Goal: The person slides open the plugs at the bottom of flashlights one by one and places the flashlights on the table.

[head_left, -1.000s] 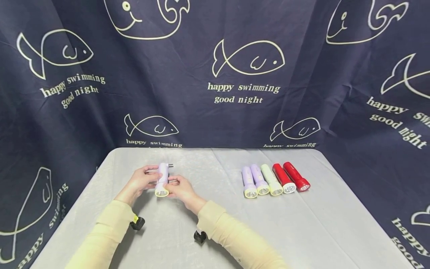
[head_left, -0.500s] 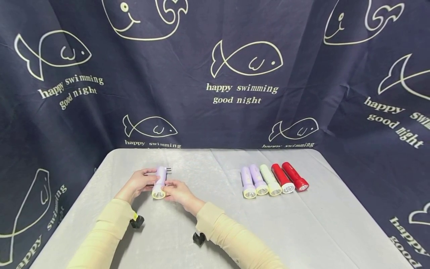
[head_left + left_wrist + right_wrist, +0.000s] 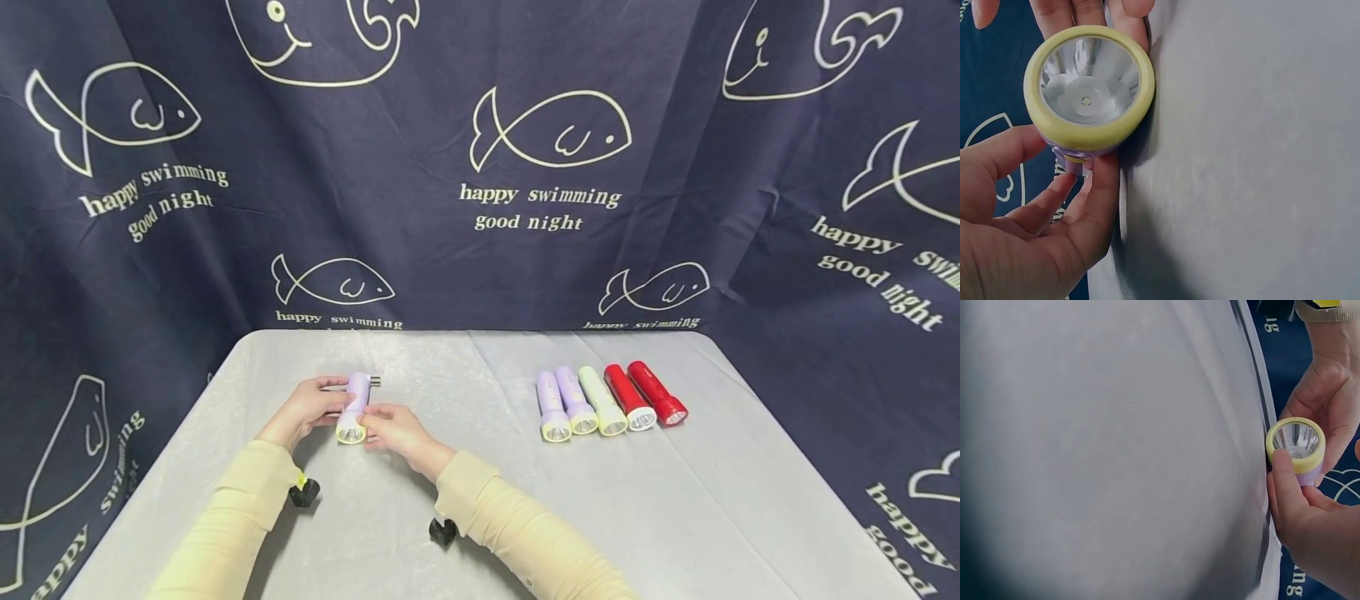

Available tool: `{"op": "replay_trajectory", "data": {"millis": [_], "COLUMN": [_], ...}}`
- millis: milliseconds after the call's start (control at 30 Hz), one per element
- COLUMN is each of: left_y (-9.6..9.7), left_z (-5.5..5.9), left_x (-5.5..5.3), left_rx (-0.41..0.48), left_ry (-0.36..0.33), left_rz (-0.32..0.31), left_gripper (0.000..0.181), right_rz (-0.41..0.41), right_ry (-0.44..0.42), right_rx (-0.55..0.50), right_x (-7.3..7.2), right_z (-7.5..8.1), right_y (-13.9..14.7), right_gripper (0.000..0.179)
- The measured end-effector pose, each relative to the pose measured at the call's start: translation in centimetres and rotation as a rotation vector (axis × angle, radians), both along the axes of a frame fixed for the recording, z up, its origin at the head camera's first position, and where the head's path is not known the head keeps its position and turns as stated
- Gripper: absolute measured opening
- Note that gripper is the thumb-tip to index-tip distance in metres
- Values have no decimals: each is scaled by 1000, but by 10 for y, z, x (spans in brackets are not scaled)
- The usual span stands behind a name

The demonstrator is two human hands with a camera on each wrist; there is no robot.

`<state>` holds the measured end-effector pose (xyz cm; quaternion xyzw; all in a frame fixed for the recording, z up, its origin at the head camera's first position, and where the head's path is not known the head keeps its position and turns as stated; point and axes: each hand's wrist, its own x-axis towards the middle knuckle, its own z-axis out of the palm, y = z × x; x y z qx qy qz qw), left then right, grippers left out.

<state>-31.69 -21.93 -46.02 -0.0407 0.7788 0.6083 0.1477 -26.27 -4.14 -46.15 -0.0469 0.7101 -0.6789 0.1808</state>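
A lilac flashlight point(image 3: 357, 398) with a yellow head ring is held between both hands over the table's left part, lens toward me. Two metal plug prongs point(image 3: 375, 381) stick out to the right at its far end. My left hand point(image 3: 306, 408) grips the barrel from the left, thumb and fingers around it. From the right, my right hand point(image 3: 401, 433) pinches the barrel near the head. The left wrist view shows the clear lens and reflector point(image 3: 1088, 81) unlit, with a ridged switch point(image 3: 1074, 159) below the ring. In the right wrist view, a right fingertip point(image 3: 1282, 459) overlaps the yellow rim.
On the right side of the grey table point(image 3: 480, 533) lie several flashlights in a row: two lilac point(image 3: 550, 392) ones, one pale green point(image 3: 597, 390), and two red point(image 3: 651, 382). A dark blue fish-print curtain point(image 3: 435, 167) hangs behind and around the table.
Both hands have shifted the flashlight slightly left and a little nearer to me. The hold stays about the same, and the row on the right has not been touched.
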Motion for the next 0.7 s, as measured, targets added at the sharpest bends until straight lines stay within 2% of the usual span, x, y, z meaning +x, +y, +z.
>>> {"op": "replay_trajectory", "data": {"millis": [267, 533, 700], "left_y": [3, 6, 7], "left_z": [4, 5, 8], "left_x": [3, 6, 7], "left_rx": [-9, -16, -39], "left_ry": [1, 9, 8], "left_rz": [7, 8, 14], "left_gripper": [59, 59, 59], "right_rz": [-3, 53, 59], "right_ry": [-3, 18, 39], "right_rx": [19, 12, 78], "right_x": [-1, -3, -2], "right_z": [-1, 0, 5], "right_y": [0, 9, 12], "right_gripper": [42, 37, 36]}}
